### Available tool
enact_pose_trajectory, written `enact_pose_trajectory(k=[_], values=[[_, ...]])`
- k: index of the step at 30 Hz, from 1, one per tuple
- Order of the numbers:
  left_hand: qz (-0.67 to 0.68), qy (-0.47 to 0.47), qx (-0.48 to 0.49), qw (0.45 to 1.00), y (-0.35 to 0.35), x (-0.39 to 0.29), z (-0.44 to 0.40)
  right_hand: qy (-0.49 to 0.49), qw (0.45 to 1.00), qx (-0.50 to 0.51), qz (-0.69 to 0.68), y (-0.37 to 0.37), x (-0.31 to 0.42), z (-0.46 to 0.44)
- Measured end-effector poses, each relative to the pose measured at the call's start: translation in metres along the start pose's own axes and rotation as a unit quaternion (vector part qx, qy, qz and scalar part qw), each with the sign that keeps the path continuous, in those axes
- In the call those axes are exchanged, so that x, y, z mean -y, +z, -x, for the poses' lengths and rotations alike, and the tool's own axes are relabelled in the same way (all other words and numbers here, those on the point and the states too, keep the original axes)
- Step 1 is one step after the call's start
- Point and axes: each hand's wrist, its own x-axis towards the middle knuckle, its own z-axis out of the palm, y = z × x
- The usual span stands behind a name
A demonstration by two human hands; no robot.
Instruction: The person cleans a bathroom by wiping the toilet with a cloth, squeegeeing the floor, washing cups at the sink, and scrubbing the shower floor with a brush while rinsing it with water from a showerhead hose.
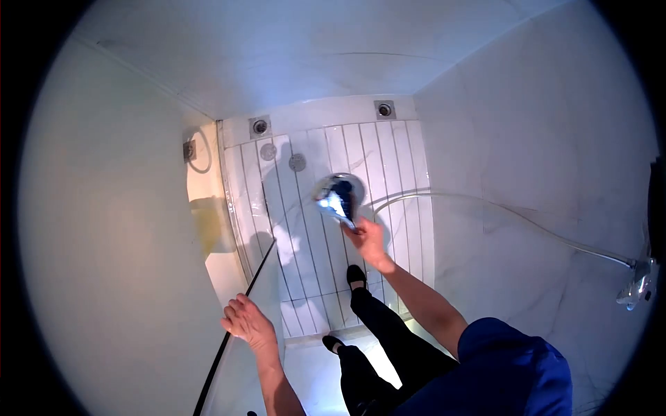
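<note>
So I'm looking at this from the clock-face angle, twelve being the far wall ahead of the person, and the shower head (pixel 338 195) is pretty much dead centre, out over the slatted floor (pixel 336 149). The right hand (pixel 369 246) has it by the handle, fingers closed around it, just below the shiny part at about five o'clock. Decent grip imo, but that chrome looks slippery, so I'd wrap the thumb properly and let the wrist do the aiming. Can't tell if water's on, and the spray side is hidden from me. Watch the hose (pixel 510 210) too: it arcs over from the mixer tap (pixel 637 284) out past three o'clock, and a bit of slack there beats tugging on that fitting. Left hand (pixel 250 324), down at seven o'clock, is curled over the dark edge (pixel 218 359) of the panel, nothing else in it that I can see. Nice brace, just don't hang your weight on it, since I can't see how solid it is. Feet matter as well: the front shoe (pixel 356 274) is near six o'clock, so plant it flat before leaning. For reference, the square drains sit at eleven (pixel 260 126) and one (pixel 385 109), so angling toward twelve makes sense to me.
</note>
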Motion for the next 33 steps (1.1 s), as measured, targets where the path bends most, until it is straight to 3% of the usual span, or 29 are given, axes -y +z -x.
enact_pose_trajectory(k=[1, 3, 5, 6, 9, 10, 13, 14, 15, 17, 19, 23, 26, 27, 29, 31, 33], values=[[-0.014, 0.013, 0.003, 1.0, 0.005, 0.002, 0.002, -0.009, 0.999, -0.036, -0.011, -0.017, -0.007, 0.004], [-0.043, 0.038, 0.011, 0.998, -0.013, -0.003, -0.002, 0.107, 0.992, -0.063, 0.008, -0.047, -0.052, 0.019], [-0.031, 0.035, 0.005, 0.999, -0.009, 0.002, -0.002, 0.166, 0.974, -0.124, -0.096, -0.07, -0.074, 0.033], [-0.013, 0.03, -0.01, 0.999, 0.002, 0.006, 0.0, 0.156, 0.968, -0.147, -0.132, -0.083, -0.048, 0.032], [0.032, 0.012, -0.001, 0.999, 0.014, 0.011, 0.0, 0.125, 0.986, -0.11, -0.009, -0.103, -0.048, 0.054], [0.031, 0.017, -0.013, 0.999, 0.013, 0.011, 0.001, 0.151, 0.984, -0.086, -0.037, -0.106, -0.046, 0.063], [0.096, 0.01, 0.005, 0.995, 0.029, 0.017, -0.001, 0.078, 0.989, -0.114, 0.047, -0.119, -0.069, 0.078], [0.127, 0.001, 0.02, 0.992, 0.032, 0.022, 0.0, 0.117, 0.979, -0.162, -0.022, -0.126, -0.058, 0.074], [0.055, 0.022, 0.017, 0.998, 0.02, 0.021, 0.0, 0.201, 0.943, -0.218, -0.151, -0.13, -0.069, 0.071], [-0.09, 0.063, 0.01, 0.994, -0.002, 0.008, -0.005, 0.23, 0.931, -0.253, -0.126, -0.143, -0.069, 0.058], [-0.082, 0.061, 0.008, 0.995, -0.004, 0.006, -0.006, 0.225, 0.931, -0.237, -0.164, -0.142, -0.05, 0.042], [-0.055, 0.055, 0.026, 0.997, -0.01, 0.002, -0.006, 0.163, 0.964, -0.112, -0.176, -0.106, -0.035, 0.031], [-0.046, 0.072, -0.029, 0.996, -0.002, 0.004, -0.005, 0.214, 0.948, 0.069, -0.227, -0.064, -0.003, 0.042], [-0.057, 0.069, -0.004, 0.996, -0.005, 0.005, -0.004, 0.161, 0.975, 0.129, -0.084, -0.054, 0.008, 0.05], [-0.078, 0.065, 0.046, 0.994, -0.013, 0.002, -0.01, -0.023, 0.977, 0.204, -0.065, -0.035, 0.028, 0.069], [-0.063, 0.071, 0.004, 0.995, -0.006, 0.005, -0.008, -0.046, 0.945, 0.312, -0.084, -0.031, 0.046, 0.086], [-0.03, 0.08, -0.06, 0.995, 0.001, 0.006, -0.006, -0.097, 0.94, 0.317, -0.081, -0.025, 0.042, 0.11]])
